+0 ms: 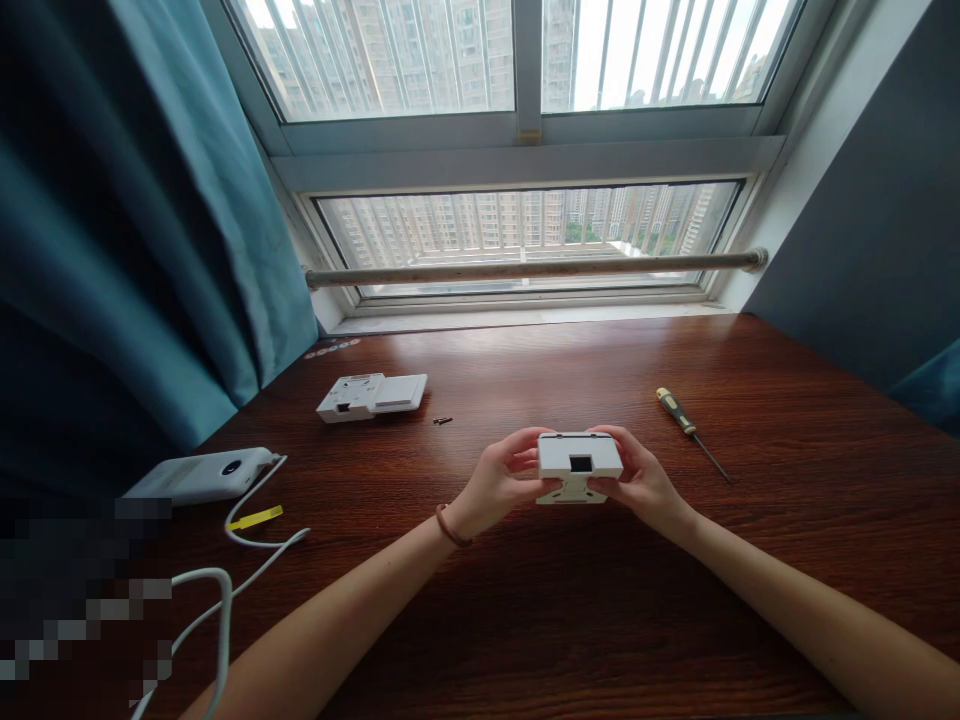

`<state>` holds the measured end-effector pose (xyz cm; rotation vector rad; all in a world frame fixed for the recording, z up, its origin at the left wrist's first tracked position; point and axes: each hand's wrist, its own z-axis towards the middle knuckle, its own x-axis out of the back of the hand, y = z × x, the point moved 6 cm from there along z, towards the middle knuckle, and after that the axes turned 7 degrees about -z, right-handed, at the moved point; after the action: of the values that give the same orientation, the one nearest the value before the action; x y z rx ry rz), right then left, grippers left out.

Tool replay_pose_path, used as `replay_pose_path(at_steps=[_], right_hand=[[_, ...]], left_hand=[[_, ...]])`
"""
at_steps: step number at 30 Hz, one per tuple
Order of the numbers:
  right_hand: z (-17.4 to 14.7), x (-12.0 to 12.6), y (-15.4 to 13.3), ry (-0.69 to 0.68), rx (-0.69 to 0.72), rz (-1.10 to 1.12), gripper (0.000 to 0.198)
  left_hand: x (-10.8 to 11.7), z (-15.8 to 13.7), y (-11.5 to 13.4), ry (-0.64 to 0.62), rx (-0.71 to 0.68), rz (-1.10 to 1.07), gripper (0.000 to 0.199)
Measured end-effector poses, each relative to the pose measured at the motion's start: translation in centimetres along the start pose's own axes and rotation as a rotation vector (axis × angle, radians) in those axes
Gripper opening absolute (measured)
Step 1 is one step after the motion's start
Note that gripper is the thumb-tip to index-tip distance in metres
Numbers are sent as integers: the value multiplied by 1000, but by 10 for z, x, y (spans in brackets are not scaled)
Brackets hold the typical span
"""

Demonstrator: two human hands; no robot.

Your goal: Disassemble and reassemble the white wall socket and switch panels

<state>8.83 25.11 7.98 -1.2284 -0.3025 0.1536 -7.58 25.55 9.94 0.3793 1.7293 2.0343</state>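
Between my two hands is a white plastic housing [559,458] with a dark square opening in its near face. My left hand [506,472] grips its left side, thumb in front and fingers behind. On the right side my right hand [639,478] holds it the same way. A second white plastic part [356,395], with a similar dark opening, lies on the table to the left. Beside it are a few small dark screws [442,421]. A screwdriver [679,412] with a dark and yellow handle rests to the right, its shaft pointing toward me.
A white power bank [202,475] lies at the left with a white cable [277,543] and a yellow tag [256,518]. The brown wooden table [810,480] reaches back to the window. A metal bar [540,269] crosses the window, and a blue curtain [150,220] hangs left.
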Motion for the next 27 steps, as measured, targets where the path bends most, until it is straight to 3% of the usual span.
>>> replay_pose_path(at_steps=[15,20,24,27], right_hand=[[-2,-1,-6,-14,37,-7,49],[-3,2,-7,46,36,25,52],[1,3,-6,-33,-8,164,52],[3,0,-1,-113,-153,360,55]], left_hand=[[-2,-3,1,-21,-10,66,47],[-10,-2,-6,-124,60,-29,66],[-6,1,-7,-110,22,-67,58],[-1,2,-8,-71,-26,-72,54]])
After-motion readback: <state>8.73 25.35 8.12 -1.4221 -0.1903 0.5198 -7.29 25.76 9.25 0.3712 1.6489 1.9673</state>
